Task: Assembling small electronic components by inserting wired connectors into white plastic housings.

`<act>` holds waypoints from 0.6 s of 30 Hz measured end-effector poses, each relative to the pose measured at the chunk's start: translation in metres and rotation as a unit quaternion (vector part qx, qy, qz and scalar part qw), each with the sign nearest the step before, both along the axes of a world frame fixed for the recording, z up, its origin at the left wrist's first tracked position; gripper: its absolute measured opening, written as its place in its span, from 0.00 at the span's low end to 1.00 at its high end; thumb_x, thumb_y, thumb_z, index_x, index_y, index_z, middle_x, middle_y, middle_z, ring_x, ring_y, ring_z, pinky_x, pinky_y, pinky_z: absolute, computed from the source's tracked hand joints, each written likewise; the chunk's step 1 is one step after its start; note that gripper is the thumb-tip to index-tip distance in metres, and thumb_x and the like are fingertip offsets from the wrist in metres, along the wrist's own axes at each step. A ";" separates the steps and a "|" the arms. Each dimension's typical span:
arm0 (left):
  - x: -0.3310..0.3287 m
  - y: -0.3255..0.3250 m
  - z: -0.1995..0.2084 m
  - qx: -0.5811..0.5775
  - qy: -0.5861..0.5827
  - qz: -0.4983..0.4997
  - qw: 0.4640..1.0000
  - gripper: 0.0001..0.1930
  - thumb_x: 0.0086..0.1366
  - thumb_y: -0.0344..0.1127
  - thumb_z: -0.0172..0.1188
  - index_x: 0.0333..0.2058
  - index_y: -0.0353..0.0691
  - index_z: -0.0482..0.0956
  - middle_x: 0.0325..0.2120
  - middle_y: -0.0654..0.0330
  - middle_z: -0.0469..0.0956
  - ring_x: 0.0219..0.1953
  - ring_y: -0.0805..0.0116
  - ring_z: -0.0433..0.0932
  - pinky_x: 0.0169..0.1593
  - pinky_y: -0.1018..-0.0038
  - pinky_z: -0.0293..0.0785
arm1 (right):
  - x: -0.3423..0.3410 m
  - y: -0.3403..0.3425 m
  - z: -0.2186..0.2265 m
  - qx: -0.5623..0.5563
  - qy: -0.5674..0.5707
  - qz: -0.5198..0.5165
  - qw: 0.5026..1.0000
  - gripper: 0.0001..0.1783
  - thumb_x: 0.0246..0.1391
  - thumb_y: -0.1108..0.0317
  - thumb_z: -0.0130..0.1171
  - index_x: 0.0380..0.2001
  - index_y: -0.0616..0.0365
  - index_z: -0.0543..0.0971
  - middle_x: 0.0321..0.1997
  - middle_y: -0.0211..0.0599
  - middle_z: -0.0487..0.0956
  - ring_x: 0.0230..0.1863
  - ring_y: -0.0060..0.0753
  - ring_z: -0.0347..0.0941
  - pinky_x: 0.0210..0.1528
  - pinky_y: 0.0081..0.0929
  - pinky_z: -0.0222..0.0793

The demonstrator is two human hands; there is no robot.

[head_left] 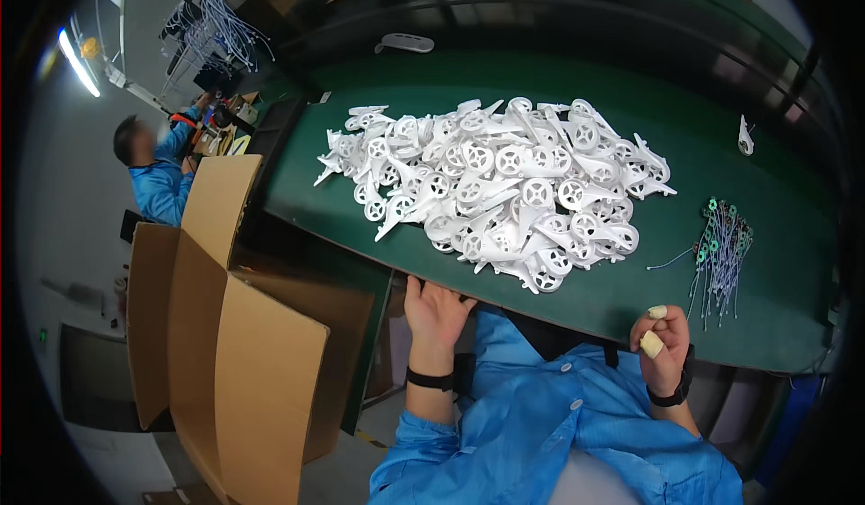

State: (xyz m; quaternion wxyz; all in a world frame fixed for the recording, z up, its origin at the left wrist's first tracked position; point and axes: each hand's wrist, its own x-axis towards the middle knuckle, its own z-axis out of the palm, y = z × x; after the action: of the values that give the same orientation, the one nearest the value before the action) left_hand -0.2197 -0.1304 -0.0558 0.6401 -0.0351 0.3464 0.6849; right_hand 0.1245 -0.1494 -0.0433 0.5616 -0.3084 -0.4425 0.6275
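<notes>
My left hand (437, 313) is at the table's front edge, palm turned up and thumb spread. Its fingertips pass out of sight beneath the edge, and nothing shows in the palm. By the front edge on the right is my right hand (665, 352), fingers loosely bent and apart, with pale yellow finger covers on two digits. I see nothing held in it. Beyond both hands lies a big heap of white plastic parts (505, 185), each a spoked ring with a tapering arm. Just past my right hand rests a bunch of thin cables (719, 253) with small green boards.
The green table (586, 72) carries a single white part (745, 136) at the right and a pale oblong device (407, 43) at the back. An open cardboard box (270, 361) stands on the left. Farther off, a person in blue (162, 176) sits near hanging cables (216, 23).
</notes>
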 end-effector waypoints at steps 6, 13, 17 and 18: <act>0.008 -0.040 0.007 0.028 0.049 -0.036 0.998 0.32 0.71 0.58 0.30 0.62 0.39 0.59 0.63 0.55 0.57 0.67 0.57 0.52 0.65 0.48 0.46 | 0.005 0.001 0.006 0.012 -0.017 0.000 1.000 0.19 0.52 0.74 0.54 0.47 0.59 0.64 0.30 0.39 0.74 0.29 0.24 0.69 0.32 0.21 0.67; -0.033 -0.065 -0.043 -0.074 0.419 0.084 0.901 0.23 0.71 0.52 0.44 0.45 0.36 0.76 0.31 0.64 0.79 0.32 0.74 0.77 0.39 0.81 0.73 | 0.009 0.004 0.000 0.012 0.015 0.009 1.000 0.20 0.51 0.74 0.55 0.47 0.59 0.64 0.30 0.40 0.74 0.29 0.24 0.69 0.32 0.20 0.66; -0.065 -0.044 -0.052 -0.216 0.532 0.068 0.816 0.26 0.72 0.53 0.42 0.50 0.34 0.72 0.38 0.58 0.77 0.34 0.74 0.75 0.38 0.79 0.71 | 0.017 -0.001 -0.002 0.017 0.014 0.017 1.000 0.20 0.52 0.74 0.56 0.47 0.59 0.64 0.30 0.40 0.74 0.29 0.24 0.68 0.32 0.20 0.66; -0.065 -0.022 -0.054 -0.192 0.501 0.188 0.823 0.29 0.72 0.56 0.39 0.53 0.34 0.68 0.42 0.56 0.75 0.39 0.72 0.74 0.42 0.77 0.70 | 0.019 -0.002 -0.004 0.019 0.024 0.007 0.999 0.20 0.52 0.74 0.56 0.47 0.59 0.64 0.30 0.41 0.74 0.29 0.24 0.68 0.32 0.20 0.66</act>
State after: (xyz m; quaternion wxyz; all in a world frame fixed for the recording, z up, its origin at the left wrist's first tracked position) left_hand -0.2850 -0.1521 -0.1093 0.2178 0.1258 0.7304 0.6350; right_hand 0.1431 -0.1513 -0.0475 0.5733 -0.2791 -0.4433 0.6301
